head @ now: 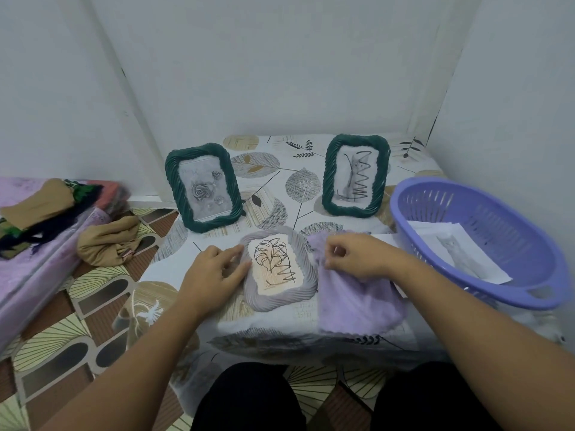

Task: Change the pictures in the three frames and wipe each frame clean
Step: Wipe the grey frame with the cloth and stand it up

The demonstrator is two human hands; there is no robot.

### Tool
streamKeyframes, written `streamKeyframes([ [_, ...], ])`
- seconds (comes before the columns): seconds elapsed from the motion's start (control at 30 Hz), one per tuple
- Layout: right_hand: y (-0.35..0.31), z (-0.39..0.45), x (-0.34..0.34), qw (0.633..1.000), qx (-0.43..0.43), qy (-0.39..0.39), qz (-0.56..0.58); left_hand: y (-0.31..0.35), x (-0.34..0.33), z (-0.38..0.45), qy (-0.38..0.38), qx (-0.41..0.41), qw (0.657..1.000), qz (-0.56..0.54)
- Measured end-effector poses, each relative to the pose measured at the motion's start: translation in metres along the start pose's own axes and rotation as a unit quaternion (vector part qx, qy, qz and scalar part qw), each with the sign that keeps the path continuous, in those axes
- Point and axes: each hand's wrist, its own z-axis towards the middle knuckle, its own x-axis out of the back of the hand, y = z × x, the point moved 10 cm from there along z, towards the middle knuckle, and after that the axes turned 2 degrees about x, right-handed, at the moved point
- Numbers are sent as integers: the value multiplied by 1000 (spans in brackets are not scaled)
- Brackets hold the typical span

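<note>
Steadying the grey frame [280, 269] flat on the counter [311, 331], the left hand [214, 272] rests with straight fingers on its ribbed rim. The right hand [357, 255] pinches the lilac cloth [357, 303] just beside it. That cloth looks soft and limp; the frame looks light and rigid, its glazing probably fragile, so best held by the rim.

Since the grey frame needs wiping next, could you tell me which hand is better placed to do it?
Probably the right hand: it already pinches the purple cloth beside the grey frame, while the left hand rests on that frame's edge, steadying it.
</note>
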Motion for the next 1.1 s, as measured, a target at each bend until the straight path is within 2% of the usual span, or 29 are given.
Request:
streamKeyframes([
  [0.1,-9,-1,24,985,27,77,151,-2,-3,-2,14,-3,1000,16],
  [0.27,-46,20,28,947,108,144,267,-5,-3,-3,20,-9,1000,19],
  [0.37,-63,45,-1,958,108,131,231,-7,-2,-2,23,-8,999,22],
  [0.53,-76,61,-37,981,141,76,105,-10,0,-1,24,1,1000,-3],
  [0.6,-71,61,-36,984,150,71,70,-10,0,0,24,1,1000,-9],
  [0.73,-60,59,-27,981,160,81,75,-12,-1,1,26,6,1000,-15],
  [0.83,-63,66,-47,981,182,51,-33,-11,-1,1,25,2,1000,-8],
  [1.1,-57,65,-49,976,195,88,-42,-16,-6,3,1,11,1000,-25],
])
